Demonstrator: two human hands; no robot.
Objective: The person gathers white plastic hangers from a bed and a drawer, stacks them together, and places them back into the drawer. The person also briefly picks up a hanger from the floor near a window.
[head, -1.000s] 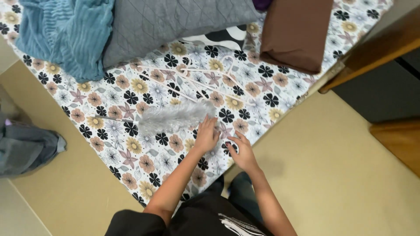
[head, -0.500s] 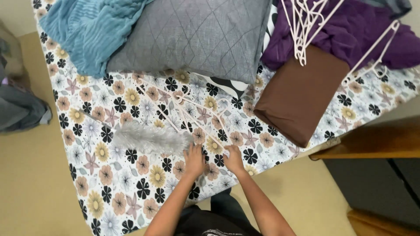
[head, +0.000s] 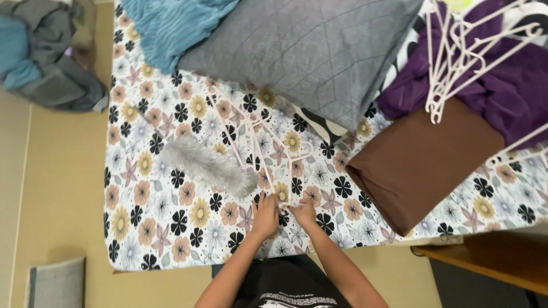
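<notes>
A pale pink plastic hanger [head: 249, 138] lies flat on the floral bedsheet [head: 171, 217], and a fluffy grey fabric piece [head: 205, 166] lies across its left side. My left hand [head: 266, 215] and my right hand [head: 302, 213] meet at the hanger's near end, close to the bed's front edge. The fingers of both hands close on that end. The hanger's thin outline is hard to follow against the flower pattern.
A grey quilted pillow [head: 308, 51] and a blue blanket [head: 171, 25] lie at the back of the bed. To the right are a brown pillow [head: 425, 165], purple cloth [head: 502, 85] and several pale hangers [head: 456, 51]. A clothes heap [head: 48, 57] sits on the floor at left.
The view has swung, so the bed now fills more of the picture. My hands stay at the hanger's near end and have drawn closer together.
</notes>
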